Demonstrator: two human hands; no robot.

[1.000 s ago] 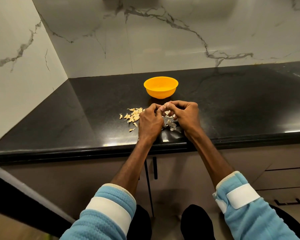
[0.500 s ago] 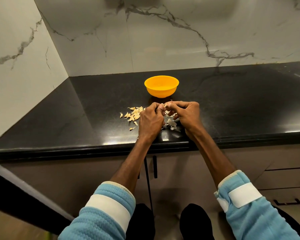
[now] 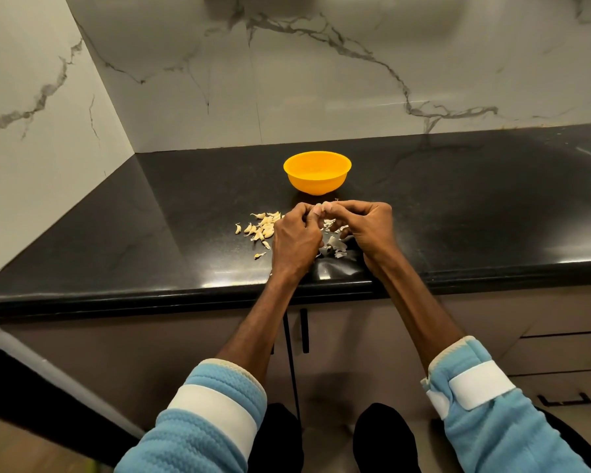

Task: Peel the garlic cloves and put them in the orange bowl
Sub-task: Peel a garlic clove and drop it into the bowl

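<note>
Polished black stone countertop (image 3: 185, 233) carried a smooth round orange bowl (image 3: 317, 172), a scatter of pale curved garlic cloves (image 3: 261, 228) and thin papery peels (image 3: 333, 249), while just before the bowl the left hand (image 3: 296, 238) and right hand (image 3: 367, 227), fingers tightly curled, pinched a clove hidden between their meeting fingertips.

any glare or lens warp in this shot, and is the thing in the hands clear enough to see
Head view: white glare streaks lie on the black counter near its front edge; wide-angle warp bows that edge and the wall seams; the orange bowl and loose cloves look sharp; the garlic clove pinched by the left hand and right hand is mostly hidden.
</note>
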